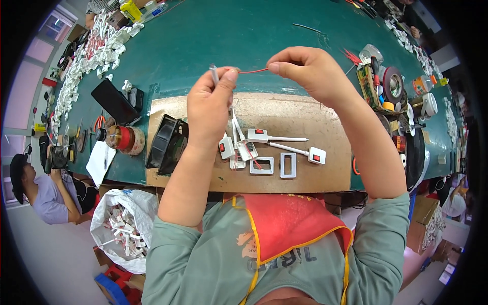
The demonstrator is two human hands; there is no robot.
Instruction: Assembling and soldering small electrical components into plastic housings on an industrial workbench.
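Observation:
My left hand [209, 104] is closed around a thin white tube [214, 75] whose grey tip points up past the thumb. A red wire [253, 71] runs almost level from those fingers to my right hand [310, 71], which pinches its other end between thumb and forefinger. Beneath the hands, several white switch housings with red rockers and white tubes lie on the brown board, such as one housing [257, 135] and another at the right [316, 156]. Two rectangular frames, one with red wires across it [261, 165] and one bare [287, 165], lie nearest me.
A black tray [168, 145] leans at the board's left, beside a jar [127, 140] and a propped phone [115, 101]. White parts are heaped far left [96, 48]. A white sack of parts [122, 231] stands below the table. Tools and tape rolls [393, 83] crowd the right.

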